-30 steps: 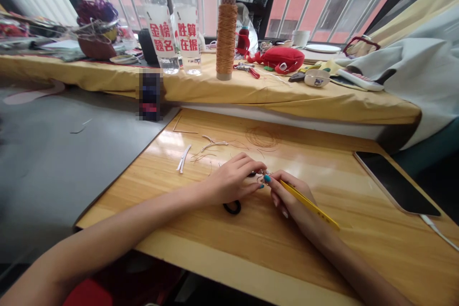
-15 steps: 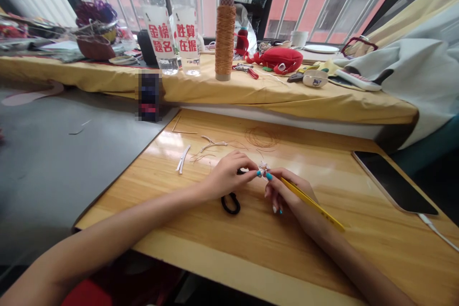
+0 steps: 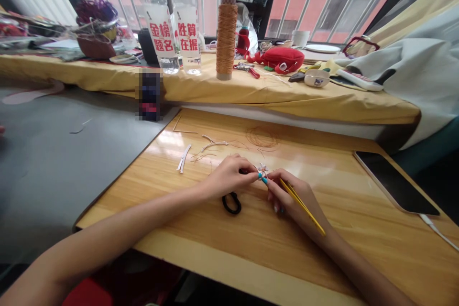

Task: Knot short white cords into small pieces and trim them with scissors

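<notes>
A tiny white flower-shaped piece [image 3: 263, 168] with thin copper-coloured wire at its middle is pinched at the fingertips of my left hand [image 3: 234, 172]. Thumb and fingers of my right hand [image 3: 292, 196] close in from the other side, their tips touching the flower's base. Yellow tweezers [image 3: 304, 208] lie across the right hand, tucked between thumb and forefinger and slanting back towards the wrist. Beneath my left hand are black-handled scissors [image 3: 232, 203], one loop in sight and the blades hidden. Fine detail of the flower is too small to make out.
Beyond my hands lie white strips [image 3: 184, 158], a forked white piece [image 3: 214, 143] and a coil of thin copper wire [image 3: 263, 137]. A phone [image 3: 394, 182] on a cable rests at the right. Bottles [image 3: 188, 43] and an orange thread cone [image 3: 226, 40] stand on the yellow-covered ledge [image 3: 287, 98].
My right fingertips have shifted slightly down and left at the flower. The tweezers have swung steeper, their rear end nearer the wrist. My left hand stays nearly in place.
</notes>
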The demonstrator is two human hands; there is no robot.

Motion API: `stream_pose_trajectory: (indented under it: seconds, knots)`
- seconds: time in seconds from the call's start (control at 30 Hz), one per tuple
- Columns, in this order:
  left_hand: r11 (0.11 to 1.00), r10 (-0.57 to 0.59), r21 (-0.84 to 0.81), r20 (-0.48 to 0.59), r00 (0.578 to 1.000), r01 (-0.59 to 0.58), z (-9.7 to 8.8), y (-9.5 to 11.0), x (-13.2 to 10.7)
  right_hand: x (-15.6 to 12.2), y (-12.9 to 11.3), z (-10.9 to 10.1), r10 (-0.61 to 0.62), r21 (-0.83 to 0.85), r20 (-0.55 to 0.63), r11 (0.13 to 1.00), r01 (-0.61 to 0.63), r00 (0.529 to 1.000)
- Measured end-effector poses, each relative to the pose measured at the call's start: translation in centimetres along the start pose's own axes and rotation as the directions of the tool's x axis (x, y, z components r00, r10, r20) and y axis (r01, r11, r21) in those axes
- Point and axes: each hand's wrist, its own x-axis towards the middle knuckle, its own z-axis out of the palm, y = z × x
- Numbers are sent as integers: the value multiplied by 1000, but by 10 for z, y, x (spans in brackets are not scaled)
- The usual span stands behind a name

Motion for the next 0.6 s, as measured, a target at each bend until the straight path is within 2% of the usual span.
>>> stream_pose_trajectory:
  seconds: [0.27,0.47,0.53,0.6]
  knots:
    - [998,48,34,-27,998,-47,3,-2,0,-1,-1,-1,-1,18,39,1000,0,999]
    - [974,137,190,-56,989,-125,12,-7,-1,-2,-2,3,5,55,59,998,-9,998]
    - [948,205,257,-53,977,-185,12,-9,-1,0,-1,0,4,54,15,999,-4,1000]
    - [919,267,316,-52,962,-238,8,-11,0,5,3,-9,7,26,-89,1000,-5,996]
